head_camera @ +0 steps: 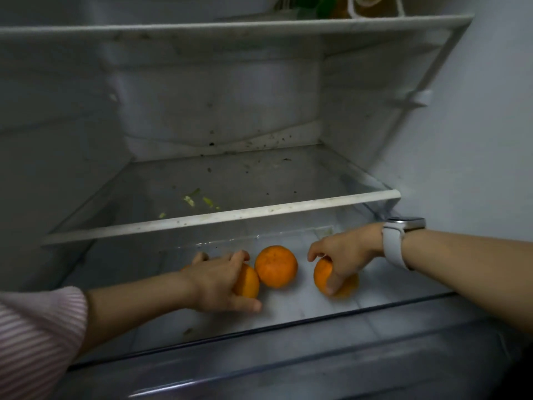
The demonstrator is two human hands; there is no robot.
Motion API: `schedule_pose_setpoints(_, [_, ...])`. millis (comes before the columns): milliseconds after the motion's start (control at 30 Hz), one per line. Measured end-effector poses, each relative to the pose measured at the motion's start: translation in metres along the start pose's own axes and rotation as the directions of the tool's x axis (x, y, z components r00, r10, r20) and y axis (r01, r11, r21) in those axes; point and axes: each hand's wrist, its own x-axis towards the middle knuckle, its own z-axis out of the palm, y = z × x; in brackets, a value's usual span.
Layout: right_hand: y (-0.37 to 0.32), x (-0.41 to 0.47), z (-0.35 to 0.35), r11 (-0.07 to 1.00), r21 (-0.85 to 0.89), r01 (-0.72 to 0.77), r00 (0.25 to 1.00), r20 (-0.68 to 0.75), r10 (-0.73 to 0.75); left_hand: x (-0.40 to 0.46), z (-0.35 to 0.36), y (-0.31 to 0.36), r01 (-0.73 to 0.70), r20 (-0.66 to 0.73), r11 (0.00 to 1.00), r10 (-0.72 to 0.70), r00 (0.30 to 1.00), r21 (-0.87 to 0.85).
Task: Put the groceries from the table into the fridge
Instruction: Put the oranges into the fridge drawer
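Both hands reach into the lowest level of the open white fridge (450, 145), under a glass shelf with a stained white front rim (225, 216). Three round orange-skinned oranges sit on the pale ribbed floor of that level. The left hand (219, 281) curls over the leftmost orange (247, 282): the fingers wrap its top and far side, the thumb lies along the floor in front of it, and only its right flank shows. The middle orange (276, 266) stands free, touching or just beside the leftmost one, with no finger on it. The right hand (344, 256), with a white-strapped smartwatch (396, 241) on the wrist, grips the rightmost orange (334, 280) from above, thumb down its front and fingers over its back. A pink striped sleeve (37, 336) covers the left arm. Green scraps (199, 200) and dark specks litter the glass shelf.
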Motion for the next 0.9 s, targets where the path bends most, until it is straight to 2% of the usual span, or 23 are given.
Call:
schedule_pose_setpoints(200, [-0.009, -0.028, -0.020, 0.999, 0.037, 0.025, 0.994, -0.103, -0.021, -0.021, -0.050, 0.016, -0.061, 0.109, 0.997, 0.065, 0.992, -0.040])
schedule_pose_setpoints(300, [-0.020, -0.049, -0.027, 0.999, 0.029, 0.015, 0.984, -0.176, -0.009, -0.044, -0.067, 0.022, -0.087, -0.071, 0.994, 0.082, 0.994, -0.073])
schedule_pose_setpoints(400, [-0.042, -0.080, -0.029, 0.999, -0.017, 0.047, 0.921, -0.386, -0.049, -0.066, -0.073, 0.017, -0.044, -0.368, 0.999, 0.050, 0.929, 0.025])
schedule_pose_setpoints(567, [-0.079, -0.124, -0.010, 0.992, -0.032, 0.126, 0.670, -0.735, -0.108, -0.102, -0.064, 0.014, 0.191, -0.619, 0.978, -0.100, 0.779, 0.084])
schedule_pose_setpoints(667, [-0.092, -0.148, 0.016, 0.994, -0.052, 0.099, 0.431, -0.898, -0.090, -0.130, -0.048, 0.022, 0.281, -0.762, 0.959, -0.162, 0.627, 0.028])
schedule_pose_setpoints(733, [-0.103, -0.158, 0.043, 0.983, -0.076, 0.165, 0.255, -0.960, -0.117, -0.156, -0.026, 0.036, 0.250, -0.850, 0.966, -0.188, 0.492, -0.069])
schedule_pose_setpoints(833, [-0.120, -0.170, 0.095, 0.942, -0.150, 0.301, -0.002, -0.988, -0.157, -0.201, 0.016, 0.060, 0.089, -0.942, 0.986, -0.164, 0.293, -0.144])
schedule_pose_setpoints(867, [-0.124, -0.172, 0.114, 0.921, -0.172, 0.349, -0.059, -0.985, -0.161, -0.217, 0.034, 0.068, 0.066, -0.954, 0.986, -0.164, 0.252, -0.153])
schedule_pose_setpoints(900, [-0.128, -0.172, 0.134, 0.900, -0.185, 0.394, -0.090, -0.983, -0.162, -0.230, 0.054, 0.076, 0.068, -0.954, 0.985, -0.173, 0.244, -0.161])
